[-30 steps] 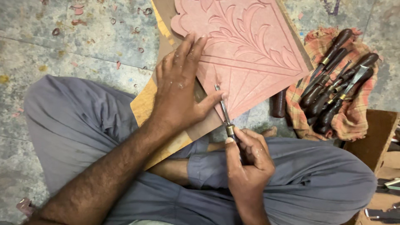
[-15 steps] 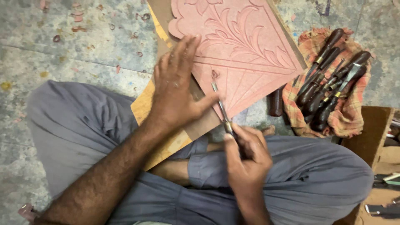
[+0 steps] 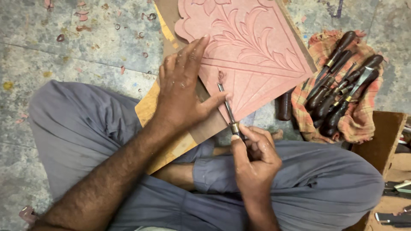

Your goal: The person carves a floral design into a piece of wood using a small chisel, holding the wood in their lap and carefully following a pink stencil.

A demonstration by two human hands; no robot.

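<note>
Right hand [image 3: 255,156] closed around chisel [image 3: 227,108], tip on carved pink panel [image 3: 252,47]; left hand [image 3: 182,87] open, flat on panel, thumb touching blade; spare chisels [image 3: 338,92] right of it.

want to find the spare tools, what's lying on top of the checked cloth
A bunch of chisels with dark wooden handles lies on the checked cloth, blades pointing up and right. One more dark handle lies beside it on the floor. What sits beneath the pile is covered.
</note>
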